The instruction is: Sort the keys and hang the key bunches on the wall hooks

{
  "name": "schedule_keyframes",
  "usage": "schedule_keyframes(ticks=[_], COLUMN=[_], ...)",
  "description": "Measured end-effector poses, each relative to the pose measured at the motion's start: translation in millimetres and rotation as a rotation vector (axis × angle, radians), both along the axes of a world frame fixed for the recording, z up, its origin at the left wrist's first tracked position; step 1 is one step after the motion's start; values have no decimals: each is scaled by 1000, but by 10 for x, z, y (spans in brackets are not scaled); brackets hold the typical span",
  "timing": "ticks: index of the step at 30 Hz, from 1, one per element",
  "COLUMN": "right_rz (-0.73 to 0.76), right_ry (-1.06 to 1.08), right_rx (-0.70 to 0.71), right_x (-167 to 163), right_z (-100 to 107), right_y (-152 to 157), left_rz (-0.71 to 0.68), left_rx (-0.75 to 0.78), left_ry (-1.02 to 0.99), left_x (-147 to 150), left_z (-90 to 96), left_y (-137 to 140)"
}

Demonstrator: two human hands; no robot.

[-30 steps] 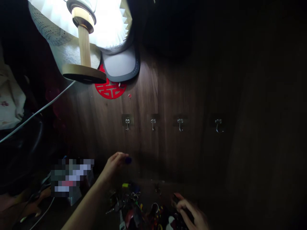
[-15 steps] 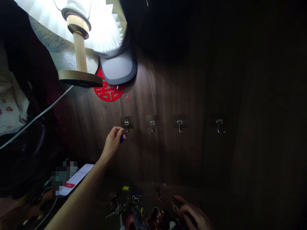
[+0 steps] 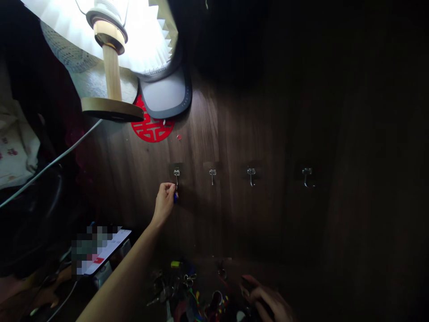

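My left hand [image 3: 164,200] is raised to the dark wood panel, thumb and fingers pinched at the tip of the leftmost metal hook [image 3: 177,173]. A small blue tag-like piece [image 3: 175,197] shows below the fingertips; the rest of it is hidden. Low in the view, in dim light, my right hand [image 3: 268,298] rests beside a heap of keys and key rings [image 3: 187,286]. Its fingers are loosely bent and apart, with no held thing clearly visible. A yellow-green tag [image 3: 175,264] lies at the heap's far edge.
More hooks run rightward along the panel: a second [image 3: 212,173], a third [image 3: 251,174] and a far one [image 3: 306,175]. A lit lamp [image 3: 112,71], a grey cap [image 3: 166,94] and a red cutout [image 3: 154,131] are upper left. A phone [image 3: 109,252] lies beside my left forearm.
My left hand has moved slightly right and down, bringing the blue piece to just under the leftmost hook's tip. My right hand has stayed almost in place.
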State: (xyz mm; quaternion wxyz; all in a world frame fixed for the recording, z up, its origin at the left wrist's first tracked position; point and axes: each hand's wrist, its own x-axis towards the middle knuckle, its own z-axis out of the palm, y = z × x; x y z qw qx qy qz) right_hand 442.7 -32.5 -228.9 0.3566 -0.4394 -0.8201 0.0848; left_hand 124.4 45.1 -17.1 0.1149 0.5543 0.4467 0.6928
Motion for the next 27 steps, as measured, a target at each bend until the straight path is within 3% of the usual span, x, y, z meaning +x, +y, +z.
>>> schedule_keyframes(ticks=[8,18,27], right_rz=[-11,-54,-57], right_ry=[46,107,86], right_rx=[-29,-62,-67], right_x=[-31,-110,-127], right_z=[-11,-19,0], right_y=[-33,-63,-64], left_rz=[-63,-103,-115], left_rx=[-38,-245,-416], left_ry=[-76,-58,179], left_x=[-28,-236,-146], left_z=[-266,-982,-1501], left_y=[-42,-437,-744])
